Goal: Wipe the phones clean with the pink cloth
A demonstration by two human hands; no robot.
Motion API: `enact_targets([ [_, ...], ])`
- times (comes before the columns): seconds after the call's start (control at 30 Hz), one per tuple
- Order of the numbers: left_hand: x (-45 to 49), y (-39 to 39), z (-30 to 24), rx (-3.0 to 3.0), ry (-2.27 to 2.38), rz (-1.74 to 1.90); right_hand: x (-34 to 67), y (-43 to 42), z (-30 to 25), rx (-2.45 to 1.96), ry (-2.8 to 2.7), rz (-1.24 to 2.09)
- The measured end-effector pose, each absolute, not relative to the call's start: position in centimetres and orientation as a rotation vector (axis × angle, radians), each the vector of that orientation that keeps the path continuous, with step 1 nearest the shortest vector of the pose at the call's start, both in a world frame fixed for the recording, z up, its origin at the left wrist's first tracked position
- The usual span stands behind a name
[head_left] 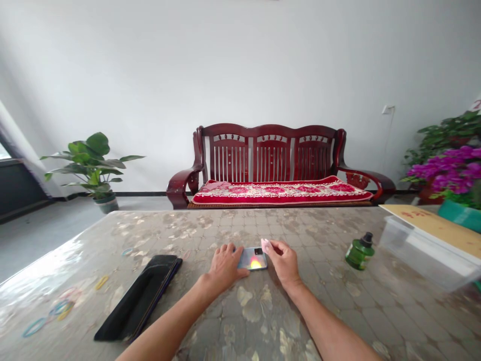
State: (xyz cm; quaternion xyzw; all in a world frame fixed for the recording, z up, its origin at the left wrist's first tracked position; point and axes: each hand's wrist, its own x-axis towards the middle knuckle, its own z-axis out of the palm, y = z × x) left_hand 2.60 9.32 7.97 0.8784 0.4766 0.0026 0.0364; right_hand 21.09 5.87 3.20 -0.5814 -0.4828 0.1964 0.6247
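Note:
A silver-blue smartphone (248, 259) lies back side up on the patterned tablecloth, its dark camera block at the right end and a bright orange reflection on its back. My left hand (224, 263) grips its left end, the thumb at the near edge and the fingers at the far edge. Just above the right end of the phone, my right hand (282, 260) pinches a small pale pink piece (265, 245), like folded tissue or cloth; its exact kind cannot be made out. Whether the piece touches the phone is unclear.
To the left lie a large black tablet-like device (137, 296), a yellow band (101, 282) and several coloured rings (56, 311). At right stand a green bottle (359, 251) and a clear plastic box (421, 253) under brown card (432, 220). A wooden bench (270, 145) is beyond the table.

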Motion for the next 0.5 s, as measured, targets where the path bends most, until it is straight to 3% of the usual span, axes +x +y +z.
enact_targets([
  [0.2,-2.0,10.0,6.0,2.545,1.349,0.162,22.0,5.4,3.3,-1.407,-1.421,0.105],
  [0.5,-3.9,10.7,4.8,2.497,1.186,0.391,21.3,3.7,3.7,-1.622,-1.963,-0.124],
])
